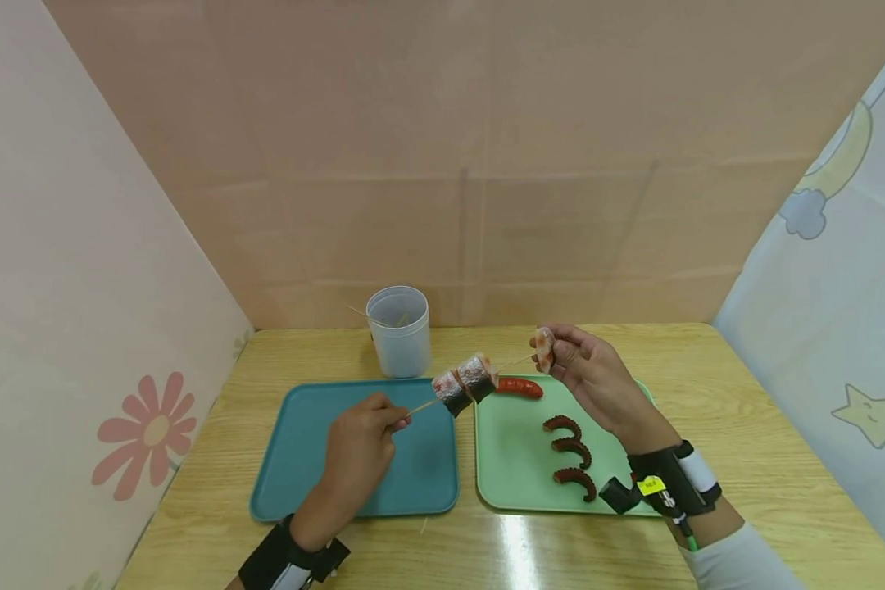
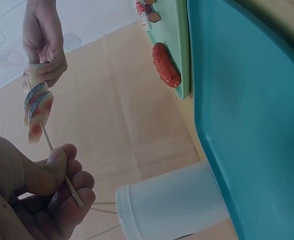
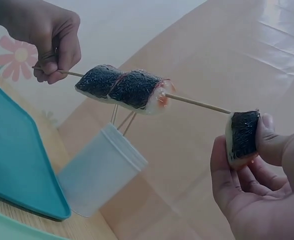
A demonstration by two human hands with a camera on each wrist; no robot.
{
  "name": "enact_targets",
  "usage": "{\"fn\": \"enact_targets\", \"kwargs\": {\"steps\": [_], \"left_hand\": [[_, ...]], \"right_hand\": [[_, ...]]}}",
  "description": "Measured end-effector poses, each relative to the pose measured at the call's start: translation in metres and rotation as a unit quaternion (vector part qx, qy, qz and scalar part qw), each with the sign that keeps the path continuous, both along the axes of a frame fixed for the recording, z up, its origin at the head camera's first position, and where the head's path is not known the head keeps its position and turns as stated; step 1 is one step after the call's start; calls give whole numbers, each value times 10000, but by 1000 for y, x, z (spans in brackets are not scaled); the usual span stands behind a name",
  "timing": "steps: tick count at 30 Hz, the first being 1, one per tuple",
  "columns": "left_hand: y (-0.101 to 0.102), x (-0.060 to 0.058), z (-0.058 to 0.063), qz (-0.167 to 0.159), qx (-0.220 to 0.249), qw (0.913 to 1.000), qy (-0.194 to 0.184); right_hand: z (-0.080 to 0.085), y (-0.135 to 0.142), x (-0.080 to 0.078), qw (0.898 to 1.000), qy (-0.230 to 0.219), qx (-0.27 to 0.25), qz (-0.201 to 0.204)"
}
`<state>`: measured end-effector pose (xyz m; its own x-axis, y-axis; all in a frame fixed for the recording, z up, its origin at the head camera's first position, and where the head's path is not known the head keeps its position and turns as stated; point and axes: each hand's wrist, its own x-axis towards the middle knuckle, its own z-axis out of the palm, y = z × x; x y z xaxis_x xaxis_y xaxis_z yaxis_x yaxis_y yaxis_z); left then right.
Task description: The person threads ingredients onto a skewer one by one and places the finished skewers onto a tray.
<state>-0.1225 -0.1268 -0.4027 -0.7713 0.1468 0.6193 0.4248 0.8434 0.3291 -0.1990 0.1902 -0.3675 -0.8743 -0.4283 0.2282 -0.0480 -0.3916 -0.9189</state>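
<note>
My left hand (image 1: 361, 447) pinches the lower end of a thin wooden skewer (image 1: 423, 406) between thumb and fingers, above the blue tray. Two chunks of fish (image 1: 465, 383) with dark skin and pale, reddish flesh sit side by side along the skewer. My right hand (image 1: 597, 377) grips a third fish chunk (image 3: 243, 137) between thumb and fingers at the skewer's far end. In the right wrist view the tip meets this chunk's side, and a bare stretch of stick (image 3: 199, 104) shows between it and the other two.
A blue tray (image 1: 295, 451) lies at the left. On the green tray (image 1: 509, 467) are a red sausage (image 1: 519, 388) and three curled brown tentacles (image 1: 571, 451); my right arm covers its right side. Behind the blue tray stands a whitish cup (image 1: 401, 348) holding several skewers.
</note>
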Motion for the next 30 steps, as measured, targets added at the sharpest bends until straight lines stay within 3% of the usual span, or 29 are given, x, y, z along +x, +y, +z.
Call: {"fn": "enact_targets", "kwargs": {"steps": [7,16,24,30], "left_hand": [[-1,1,-1,-6,-32,10000,-86],[3,1,-5,-93,-118,9999,70],[11,1,-9,-265,-123,9996,49],[11,2,-9,-190,-76,9998,-86]], "right_hand": [[1,-2,1,9977,109,417,-521],[-1,-13,5,9913,8,763,-1073],[-11,-35,11,9864,-321,1052,-1219],[-14,-43,12,9845,-453,1038,-1342]]}}
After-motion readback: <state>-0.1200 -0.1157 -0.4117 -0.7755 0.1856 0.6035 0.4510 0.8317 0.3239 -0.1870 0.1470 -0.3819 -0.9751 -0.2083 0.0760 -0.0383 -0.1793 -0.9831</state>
